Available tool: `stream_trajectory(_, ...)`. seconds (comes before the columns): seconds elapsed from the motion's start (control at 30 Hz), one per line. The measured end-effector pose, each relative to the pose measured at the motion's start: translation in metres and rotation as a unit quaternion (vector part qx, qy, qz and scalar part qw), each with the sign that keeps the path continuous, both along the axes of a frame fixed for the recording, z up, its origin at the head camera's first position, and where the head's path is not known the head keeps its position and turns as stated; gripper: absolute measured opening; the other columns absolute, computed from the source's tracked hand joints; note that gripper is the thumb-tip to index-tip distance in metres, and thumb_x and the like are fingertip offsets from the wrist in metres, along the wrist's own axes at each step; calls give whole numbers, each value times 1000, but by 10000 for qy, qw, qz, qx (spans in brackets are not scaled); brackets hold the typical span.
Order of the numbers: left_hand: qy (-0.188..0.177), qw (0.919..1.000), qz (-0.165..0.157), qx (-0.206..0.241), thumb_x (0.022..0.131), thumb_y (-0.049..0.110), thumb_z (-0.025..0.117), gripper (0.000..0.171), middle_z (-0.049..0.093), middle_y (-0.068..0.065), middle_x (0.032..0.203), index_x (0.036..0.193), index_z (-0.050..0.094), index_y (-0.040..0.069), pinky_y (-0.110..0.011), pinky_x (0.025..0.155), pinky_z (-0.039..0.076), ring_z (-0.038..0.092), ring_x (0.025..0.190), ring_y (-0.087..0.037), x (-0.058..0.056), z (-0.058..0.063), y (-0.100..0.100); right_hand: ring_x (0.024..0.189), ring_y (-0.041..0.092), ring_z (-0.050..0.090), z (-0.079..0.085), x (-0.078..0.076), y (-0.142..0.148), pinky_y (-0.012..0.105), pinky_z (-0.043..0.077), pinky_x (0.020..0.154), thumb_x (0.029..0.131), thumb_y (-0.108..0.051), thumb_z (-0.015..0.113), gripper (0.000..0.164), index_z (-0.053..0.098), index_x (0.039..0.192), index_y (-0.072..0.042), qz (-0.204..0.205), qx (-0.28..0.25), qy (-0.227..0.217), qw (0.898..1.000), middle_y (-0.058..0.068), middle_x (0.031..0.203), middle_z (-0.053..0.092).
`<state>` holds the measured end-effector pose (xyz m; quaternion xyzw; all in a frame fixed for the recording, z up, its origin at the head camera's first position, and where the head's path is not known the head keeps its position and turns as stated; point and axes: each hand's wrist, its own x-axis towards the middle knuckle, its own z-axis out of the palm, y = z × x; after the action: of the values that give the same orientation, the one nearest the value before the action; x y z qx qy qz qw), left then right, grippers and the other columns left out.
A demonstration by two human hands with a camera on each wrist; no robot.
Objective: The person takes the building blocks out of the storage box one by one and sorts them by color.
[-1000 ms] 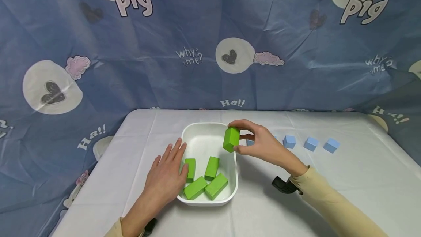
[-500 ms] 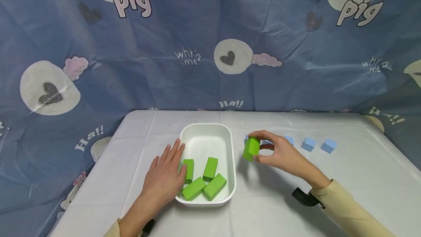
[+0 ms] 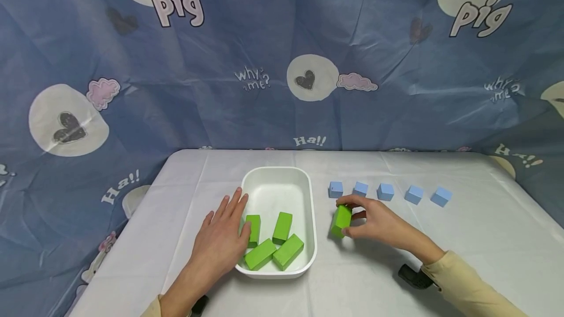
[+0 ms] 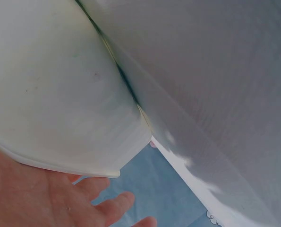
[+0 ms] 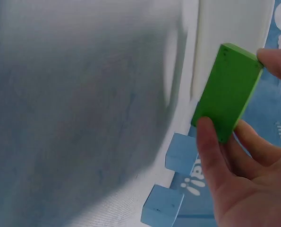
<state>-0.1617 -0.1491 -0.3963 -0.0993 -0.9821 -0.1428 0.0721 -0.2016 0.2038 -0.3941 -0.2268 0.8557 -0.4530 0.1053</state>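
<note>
A green block (image 3: pixel 341 220) is pinched between the thumb and fingers of my right hand (image 3: pixel 378 220), low over the white cloth to the right of the white tray (image 3: pixel 312 229). The right wrist view shows one broad face of that green block (image 5: pixel 231 90), thumb at one end and fingers at the other. My left hand (image 3: pixel 223 231) lies with straight fingers along the tray's left rim. Several more green blocks (image 3: pixel 282 227) lie in the near half of the tray. In the left wrist view, the left hand (image 4: pixel 60 198) is against the tray's outer wall (image 4: pixel 69 104).
Behind the right hand, several small blue cubes (image 3: pixel 385 192) stand in a row across the table (image 3: pixel 370 283). A blue printed cloth (image 3: pixel 246 23) hangs behind the table and drops along its left side.
My right hand has carried the green block from over the tray's right rim to the right, then down toward the table, uncovering the blue cubes. The left hand has stayed in place.
</note>
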Motion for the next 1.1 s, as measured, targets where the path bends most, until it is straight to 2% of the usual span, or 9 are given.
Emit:
stream_trajectory(0.23,-38,10000,0,43,101,31,47,58,21,-5,162,154,35,10,-63,110,24,22,146,-33,0,-1,0,99,21,66,-4,-1,-1,29,56,78,78,-23,83,64,56,133,-3,87,295,-224,9993,10,126,58)
stream_trajectory(0.57,-12,10000,1,39,101,31,47,58,21,-5,162,153,35,10,-63,110,24,23,146,-33,1,-1,0,87,14,65,-9,0,-7,27,55,73,75,-23,84,60,60,128,-8,60,725,69,9973,3,118,61)
stream_trajectory(0.87,-37,10000,13,59,101,31,48,59,21,-5,162,154,35,10,-63,110,24,23,146,-33,1,-1,0,88,13,63,-12,3,-13,27,53,75,74,-29,85,60,60,127,-12,-65,804,84,9967,0,116,60)
stream_trajectory(1.1,-27,10000,25,67,100,31,47,58,22,-5,162,154,35,10,-63,110,24,23,146,-33,1,0,0,95,16,62,-14,4,-11,28,54,80,77,-31,85,63,57,130,-11,118,576,58,9983,2,120,60)
